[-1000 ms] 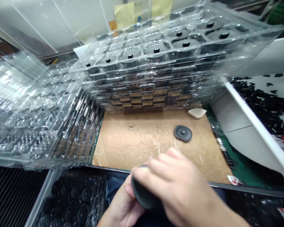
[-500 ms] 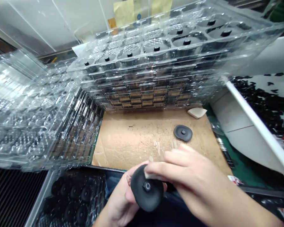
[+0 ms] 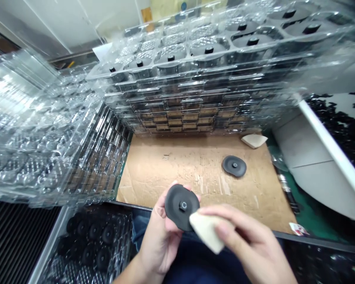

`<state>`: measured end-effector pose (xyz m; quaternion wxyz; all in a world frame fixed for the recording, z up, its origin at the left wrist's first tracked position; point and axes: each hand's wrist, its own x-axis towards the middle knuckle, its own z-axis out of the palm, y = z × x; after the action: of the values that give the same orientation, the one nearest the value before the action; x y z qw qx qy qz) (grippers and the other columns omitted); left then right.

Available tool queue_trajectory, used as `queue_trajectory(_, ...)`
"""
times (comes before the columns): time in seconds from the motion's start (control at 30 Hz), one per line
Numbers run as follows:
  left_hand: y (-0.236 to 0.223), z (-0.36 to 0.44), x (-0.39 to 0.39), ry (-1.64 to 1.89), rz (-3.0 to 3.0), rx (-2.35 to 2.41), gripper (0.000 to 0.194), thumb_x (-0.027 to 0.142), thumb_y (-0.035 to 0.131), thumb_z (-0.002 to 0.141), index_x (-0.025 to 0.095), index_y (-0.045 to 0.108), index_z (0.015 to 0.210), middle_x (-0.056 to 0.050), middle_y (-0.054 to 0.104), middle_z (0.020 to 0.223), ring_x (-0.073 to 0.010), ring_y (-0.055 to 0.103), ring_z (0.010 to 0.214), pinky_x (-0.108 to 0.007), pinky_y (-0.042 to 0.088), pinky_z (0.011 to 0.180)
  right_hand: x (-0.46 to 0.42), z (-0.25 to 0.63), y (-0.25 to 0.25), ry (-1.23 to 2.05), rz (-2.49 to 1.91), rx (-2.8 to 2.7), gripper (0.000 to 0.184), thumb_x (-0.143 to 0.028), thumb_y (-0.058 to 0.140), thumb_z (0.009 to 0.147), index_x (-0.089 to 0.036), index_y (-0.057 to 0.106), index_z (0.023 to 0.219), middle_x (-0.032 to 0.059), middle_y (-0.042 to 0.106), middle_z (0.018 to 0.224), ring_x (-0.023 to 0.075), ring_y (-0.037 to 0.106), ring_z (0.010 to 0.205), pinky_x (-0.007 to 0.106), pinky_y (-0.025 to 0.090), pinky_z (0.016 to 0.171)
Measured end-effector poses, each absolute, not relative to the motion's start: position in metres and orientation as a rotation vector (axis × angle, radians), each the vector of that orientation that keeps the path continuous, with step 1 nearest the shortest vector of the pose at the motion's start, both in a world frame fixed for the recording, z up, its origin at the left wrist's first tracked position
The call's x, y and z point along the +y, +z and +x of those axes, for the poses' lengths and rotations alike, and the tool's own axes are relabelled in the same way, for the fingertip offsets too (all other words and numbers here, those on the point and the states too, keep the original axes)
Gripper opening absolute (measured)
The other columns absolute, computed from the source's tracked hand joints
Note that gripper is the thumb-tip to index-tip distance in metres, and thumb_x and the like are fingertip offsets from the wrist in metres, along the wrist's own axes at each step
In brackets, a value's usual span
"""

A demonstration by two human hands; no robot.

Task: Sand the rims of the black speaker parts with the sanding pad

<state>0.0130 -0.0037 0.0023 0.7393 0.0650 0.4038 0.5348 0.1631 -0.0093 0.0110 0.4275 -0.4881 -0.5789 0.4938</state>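
My left hand grips a round black rubber disc with a small central metal-and-black stud, its face turned up toward me. My right hand pinches a cream felt-like pad, whose corner rests against the lower right rim of the disc. A second black disc lies flat on the cardboard sheet, beyond my hands. Another cream pad lies near the sheet's far right corner.
Tall stacks of transparent plastic trays holding black discs stand behind the cardboard, with more stacked trays to the left. A tray of black discs sits at lower left. A white bin with black pieces stands at right.
My right hand has moved down and right, with the cream pad now in full view at the disc's rim. The disc now faces me more squarely, and the view has shifted slightly.
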Motion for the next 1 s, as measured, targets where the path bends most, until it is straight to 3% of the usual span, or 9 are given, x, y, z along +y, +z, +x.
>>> queue_trajectory(0.1, 0.007, 0.014, 0.0, 1.192, 0.108, 0.926, 0.053, 0.03, 0.083, 0.046, 0.025, 0.067, 0.096, -0.002, 0.067, 0.099, -0.0223, 0.062, 0.096, -0.025, 0.049, 0.08, -0.002, 0.177, -0.015, 1.367, -1.362, -0.905, 0.019, -0.035, 0.062, 0.078, -0.023, 0.07, 0.09, 0.0044, 0.071, 0.089, 0.0183, 0.067, 0.074, 0.02, 0.054, 0.057)
queue_trajectory(0.2, 0.01, 0.014, 0.002, 1.173, 0.088, 0.915, 0.051, 0.031, 0.082, 0.05, 0.024, 0.067, 0.098, -0.003, 0.067, 0.101, -0.024, 0.062, 0.098, -0.026, 0.049, 0.079, 0.0, 0.189, -0.027, 1.426, -1.444, -0.786, 0.026, -0.04, 0.065, 0.075, -0.021, 0.07, 0.092, 0.0057, 0.071, 0.088, 0.0183, 0.067, 0.072, 0.02, 0.054, 0.055)
queue_trajectory(0.37, 0.014, 0.021, 0.001, 1.144, 0.117, 0.935, 0.054, 0.026, 0.085, 0.043, 0.024, 0.067, 0.094, -0.001, 0.067, 0.098, -0.0186, 0.062, 0.092, -0.019, 0.048, 0.07, -0.004, 0.176, 0.014, 0.982, -1.475, -1.286, 0.019, -0.03, 0.055, 0.084, -0.029, 0.065, 0.1, -0.0007, 0.067, 0.101, 0.0166, 0.063, 0.089, 0.019, 0.052, 0.07)
queue_trajectory(0.47, 0.012, 0.021, -0.004, 1.082, 0.144, 0.893, 0.052, 0.029, 0.081, 0.052, 0.023, 0.065, 0.1, -0.002, 0.067, 0.101, -0.0167, 0.06, 0.093, -0.021, 0.046, 0.08, 0.0, 0.155, 0.039, 0.701, -1.193, -1.698, 0.028, -0.015, 0.05, 0.084, -0.022, 0.059, 0.109, 0.0036, 0.066, 0.097, 0.0179, 0.062, 0.085, 0.028, 0.05, 0.075)
queue_trajectory(0.53, 0.008, 0.017, -0.008, 1.051, 0.162, 0.863, 0.054, 0.031, 0.08, 0.054, 0.023, 0.063, 0.105, -0.004, 0.067, 0.104, -0.0184, 0.059, 0.097, -0.025, 0.044, 0.087, 0.006, 0.146, 0.044, 0.722, -1.026, -1.904, 0.027, -0.009, 0.046, 0.083, -0.016, 0.059, 0.107, 0.0049, 0.067, 0.089, 0.0168, 0.061, 0.077, 0.029, 0.049, 0.073)
queue_trajectory(0.63, 0.003, 0.011, -0.011, 1.085, 0.166, 0.838, 0.057, 0.029, 0.082, 0.05, 0.024, 0.065, 0.104, -0.003, 0.068, 0.103, -0.0181, 0.061, 0.096, -0.022, 0.046, 0.083, 0.015, 0.141, 0.044, 0.901, -1.008, -2.048, 0.024, -0.009, 0.043, 0.084, -0.018, 0.062, 0.096, 0.001, 0.067, 0.081, 0.014, 0.06, 0.069, 0.026, 0.048, 0.066)
queue_trajectory(0.77, 0.008, 0.012, -0.011, 1.018, 0.152, 0.777, 0.038, 0.025, 0.077, 0.059, 0.023, 0.068, 0.096, -0.002, 0.072, 0.094, -0.0161, 0.063, 0.091, -0.022, 0.046, 0.085, 0.014, 0.138, 0.046, 0.631, -1.081, -1.971, 0.025, -0.011, 0.042, 0.085, -0.012, 0.06, 0.101, 0.0059, 0.066, 0.081, 0.0173, 0.059, 0.068, 0.032, 0.046, 0.065)
queue_trajectory(0.9, 0.016, 0.01, -0.008, 1.012, 0.117, 0.728, 0.05, 0.028, 0.083, 0.046, 0.026, 0.069, 0.094, 0.0, 0.072, 0.099, -0.016, 0.064, 0.093, -0.023, 0.047, 0.086, 0.001, 0.154, 0.047, 0.691, -1.019, -2.09, 0.022, -0.012, 0.041, 0.088, -0.021, 0.06, 0.097, 0.0004, 0.066, 0.076, 0.0143, 0.061, 0.067, 0.027, 0.047, 0.067)
queue_trajectory(1.0, 0.016, 0.009, -0.007, 0.974, 0.069, 0.718, 0.057, 0.026, 0.086, 0.037, 0.024, 0.069, 0.092, -0.001, 0.073, 0.094, -0.0143, 0.065, 0.086, -0.019, 0.049, 0.079, -0.003, 0.17, 0.046, 0.579, -1.164, -2.13, 0.023, -0.013, 0.041, 0.088, -0.019, 0.058, 0.1, 0.0011, 0.066, 0.075, 0.0143, 0.059, 0.061, 0.028, 0.044, 0.06)
